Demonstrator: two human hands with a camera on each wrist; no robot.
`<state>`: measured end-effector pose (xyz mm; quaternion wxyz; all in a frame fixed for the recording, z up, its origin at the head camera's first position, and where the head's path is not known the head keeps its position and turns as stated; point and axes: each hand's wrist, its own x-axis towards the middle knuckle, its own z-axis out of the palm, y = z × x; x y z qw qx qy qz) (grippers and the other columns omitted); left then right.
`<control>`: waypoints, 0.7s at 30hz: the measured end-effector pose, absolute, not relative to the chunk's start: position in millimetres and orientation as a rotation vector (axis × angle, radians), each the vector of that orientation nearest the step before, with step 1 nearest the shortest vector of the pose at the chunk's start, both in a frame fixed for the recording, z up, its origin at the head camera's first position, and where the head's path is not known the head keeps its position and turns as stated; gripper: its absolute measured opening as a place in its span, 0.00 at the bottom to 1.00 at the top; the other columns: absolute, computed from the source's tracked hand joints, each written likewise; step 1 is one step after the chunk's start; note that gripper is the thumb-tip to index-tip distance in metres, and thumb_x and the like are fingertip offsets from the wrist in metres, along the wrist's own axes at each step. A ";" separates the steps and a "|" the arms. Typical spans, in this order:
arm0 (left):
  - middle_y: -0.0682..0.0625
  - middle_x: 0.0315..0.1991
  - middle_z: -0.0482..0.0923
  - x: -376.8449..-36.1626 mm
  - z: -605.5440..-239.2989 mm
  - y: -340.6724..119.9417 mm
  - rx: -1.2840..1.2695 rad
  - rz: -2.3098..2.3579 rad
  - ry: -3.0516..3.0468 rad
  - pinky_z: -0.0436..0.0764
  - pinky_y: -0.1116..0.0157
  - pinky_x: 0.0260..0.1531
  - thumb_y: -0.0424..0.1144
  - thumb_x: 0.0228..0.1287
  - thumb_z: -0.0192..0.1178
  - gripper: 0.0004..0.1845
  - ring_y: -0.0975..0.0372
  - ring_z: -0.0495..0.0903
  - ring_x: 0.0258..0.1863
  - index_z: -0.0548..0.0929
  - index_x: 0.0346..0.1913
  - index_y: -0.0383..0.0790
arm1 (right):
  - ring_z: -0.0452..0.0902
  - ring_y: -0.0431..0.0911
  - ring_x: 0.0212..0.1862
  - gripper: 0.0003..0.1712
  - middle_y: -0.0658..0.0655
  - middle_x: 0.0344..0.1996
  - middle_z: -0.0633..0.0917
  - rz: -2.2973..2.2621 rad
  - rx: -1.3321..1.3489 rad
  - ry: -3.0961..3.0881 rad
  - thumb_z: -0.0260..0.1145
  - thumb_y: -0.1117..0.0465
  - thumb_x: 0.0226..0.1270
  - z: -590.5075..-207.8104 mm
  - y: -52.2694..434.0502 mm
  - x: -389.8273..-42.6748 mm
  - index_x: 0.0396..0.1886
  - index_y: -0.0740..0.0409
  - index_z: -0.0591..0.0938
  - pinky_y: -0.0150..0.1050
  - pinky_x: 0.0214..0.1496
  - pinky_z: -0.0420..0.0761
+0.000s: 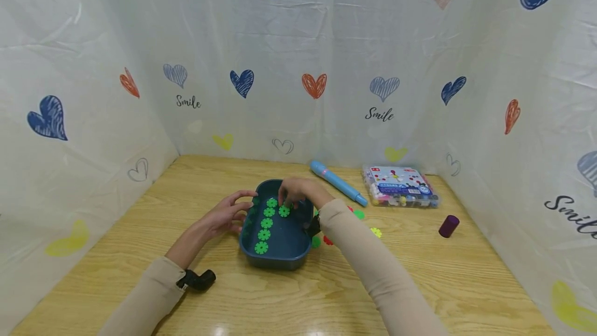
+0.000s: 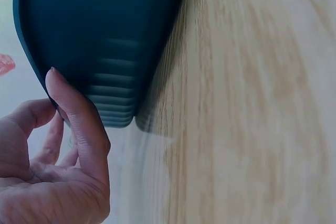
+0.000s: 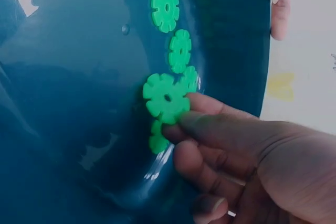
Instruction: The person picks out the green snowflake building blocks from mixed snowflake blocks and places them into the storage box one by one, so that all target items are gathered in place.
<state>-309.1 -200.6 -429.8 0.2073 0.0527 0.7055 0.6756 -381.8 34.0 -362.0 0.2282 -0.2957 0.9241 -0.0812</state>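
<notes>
Ideally, with the left hand (image 1: 228, 215) bracing the dark teal plastic tray (image 1: 280, 258) mid-table, the right hand (image 1: 298, 192) should press its pinched green snowflake disc (image 3: 167, 98) flat, extending the row.

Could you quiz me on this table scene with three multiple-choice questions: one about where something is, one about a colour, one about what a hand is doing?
1. Where does the purple cap lie?
A. in the tray
B. on the table, right of the tray
C. on the bead box

2. What colour are the flower discs in the tray?
A. green
B. red
C. yellow

3. What is the right hand doing?
A. lying flat on the table
B. holding the blue pen
C. pinching a disc inside the tray

Answers: 1 B, it lies on bare wood near the right wall. 2 A, all discs in the tray are green. 3 C, the right wrist view shows fingertips on a green disc.
</notes>
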 end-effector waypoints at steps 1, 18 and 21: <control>0.47 0.47 0.70 -309.0 -429.5 -200.6 0.147 1.883 1.964 0.82 0.66 0.25 0.47 0.73 0.55 0.27 0.63 0.77 0.30 0.63 0.71 0.51 | 0.80 0.41 0.27 0.07 0.52 0.35 0.84 -0.216 -0.808 2.549 0.66 0.63 0.67 -361.9 33.6 -381.4 0.41 0.50 0.87 0.32 0.25 0.71; 0.49 0.46 0.71 -310.7 -429.0 -198.8 0.155 1.868 1.986 0.81 0.67 0.24 0.46 0.73 0.56 0.26 0.64 0.77 0.29 0.64 0.70 0.50 | 0.84 0.49 0.30 0.11 0.57 0.38 0.85 -0.278 -0.943 2.576 0.60 0.60 0.73 -330.9 62.3 -380.1 0.49 0.58 0.84 0.34 0.29 0.79; 0.48 0.45 0.72 -310.7 -427.6 -198.5 0.152 1.852 1.996 0.82 0.66 0.24 0.45 0.73 0.56 0.26 0.63 0.77 0.29 0.64 0.70 0.49 | 0.85 0.51 0.29 0.13 0.61 0.39 0.86 -0.328 -0.990 2.571 0.59 0.62 0.73 -319.7 77.3 -376.1 0.50 0.62 0.83 0.36 0.31 0.82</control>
